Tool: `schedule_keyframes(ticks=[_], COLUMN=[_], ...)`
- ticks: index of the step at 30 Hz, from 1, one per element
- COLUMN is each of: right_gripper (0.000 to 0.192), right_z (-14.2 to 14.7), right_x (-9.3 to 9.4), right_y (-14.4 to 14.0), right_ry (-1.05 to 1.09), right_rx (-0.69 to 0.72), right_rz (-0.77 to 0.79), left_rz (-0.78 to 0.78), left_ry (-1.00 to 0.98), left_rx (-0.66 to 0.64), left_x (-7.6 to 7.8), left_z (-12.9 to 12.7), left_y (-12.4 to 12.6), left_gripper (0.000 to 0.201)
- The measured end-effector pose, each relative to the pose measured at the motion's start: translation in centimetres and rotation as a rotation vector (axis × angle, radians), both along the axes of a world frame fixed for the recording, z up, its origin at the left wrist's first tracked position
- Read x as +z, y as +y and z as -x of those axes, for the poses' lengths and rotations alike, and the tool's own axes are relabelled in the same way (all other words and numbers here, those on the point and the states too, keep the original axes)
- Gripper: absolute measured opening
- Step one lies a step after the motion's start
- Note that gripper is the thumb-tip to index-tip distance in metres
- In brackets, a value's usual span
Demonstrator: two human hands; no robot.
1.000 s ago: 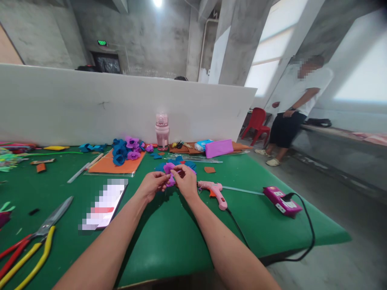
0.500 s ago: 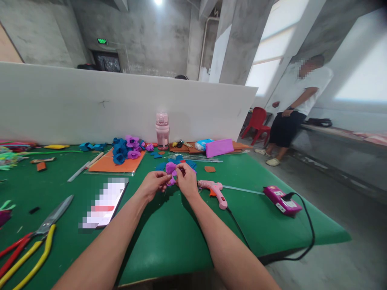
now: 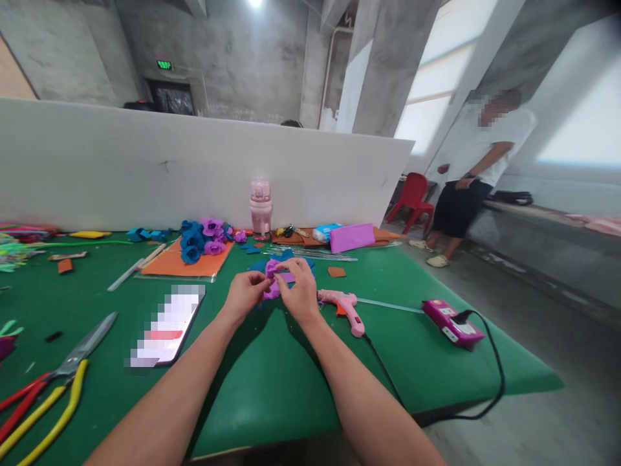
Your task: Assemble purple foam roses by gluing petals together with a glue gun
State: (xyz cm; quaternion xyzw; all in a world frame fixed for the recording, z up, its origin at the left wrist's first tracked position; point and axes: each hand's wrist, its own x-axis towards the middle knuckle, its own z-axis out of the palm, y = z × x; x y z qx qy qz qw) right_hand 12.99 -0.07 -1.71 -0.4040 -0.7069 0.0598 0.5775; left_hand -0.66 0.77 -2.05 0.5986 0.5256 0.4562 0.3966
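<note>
Between my two hands, over the green table (image 3: 272, 401), is a purple paper flower (image 3: 272, 290). My left hand (image 3: 246, 296) pinches its left side with thumb and fingertips. My right hand (image 3: 298, 290) has its fingers closed on the flower's right side, partly hiding it. Blue paper pieces (image 3: 290, 254) lie just behind the hands. A pink hot glue gun (image 3: 345, 304) rests on its side right of my right hand, its cord trailing to the table's front edge. Finished-looking blue flowers (image 3: 193, 247) and purple flowers (image 3: 215, 248) sit together behind, to the left.
Orange paper (image 3: 160, 264) lies under the flowers. A phone (image 3: 169, 327) and large shears (image 3: 77, 362) are on the left. A pink bottle (image 3: 261, 210) stands by the white partition (image 3: 121, 168). A magenta power box (image 3: 451, 321) sits right. A person (image 3: 480, 168) stands beyond the table.
My right fingers have shifted on the purple flower, with the hand more spread over it. The flower has turned and shows differently. My left hand keeps its pinch almost in place.
</note>
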Motion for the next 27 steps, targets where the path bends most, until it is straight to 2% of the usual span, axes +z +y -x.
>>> schedule_keyframes(ticks=[8,15,27], right_gripper=[0.013,0.018,0.011], right_z=[-0.07,-0.05,0.04], right_x=[-0.05,-0.16,-0.56], right_y=[-0.01,-0.06,0.1], right_ry=[-0.003,-0.001,-0.04], right_rx=[-0.035,-0.066,-0.101], right_rz=[0.036,0.076,0.057], left_rz=[-0.06,-0.078,-0.067], left_ry=[0.112,0.132,0.131], left_rx=[0.006,0.014,0.001], left_x=[-0.42,-0.56,-0.1], left_z=[-0.04,-0.02,-0.35], left_y=[0.16,0.24,-0.27], left_gripper=[0.027,0.028,0.023])
